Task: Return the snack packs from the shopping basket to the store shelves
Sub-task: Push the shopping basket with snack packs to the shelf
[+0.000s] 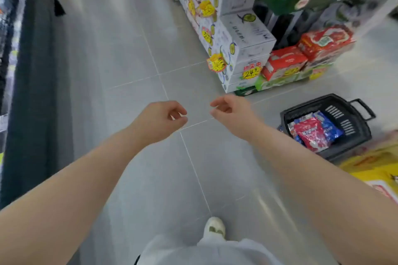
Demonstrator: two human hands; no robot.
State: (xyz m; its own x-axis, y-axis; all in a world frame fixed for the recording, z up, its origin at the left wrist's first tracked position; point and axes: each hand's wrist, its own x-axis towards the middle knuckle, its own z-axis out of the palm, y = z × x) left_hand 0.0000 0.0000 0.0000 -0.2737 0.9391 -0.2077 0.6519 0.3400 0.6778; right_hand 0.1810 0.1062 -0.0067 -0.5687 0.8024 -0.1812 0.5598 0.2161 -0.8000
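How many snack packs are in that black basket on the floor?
3 show: a red pack on top in the middle, a blue pack against its right side, and a pale pack peeking out at its left. Others may lie hidden underneath.

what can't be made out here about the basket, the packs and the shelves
Head view, the only one:
- Snack packs in the shopping basket: they overlap, so their count is unclear, and their print is too blurred to read.
- Shelf unit on the left: smeared by motion blur and cut off by the frame edge, so its goods cannot be told.
- Yellow packs at lower right: blurred and cut off by the right edge.
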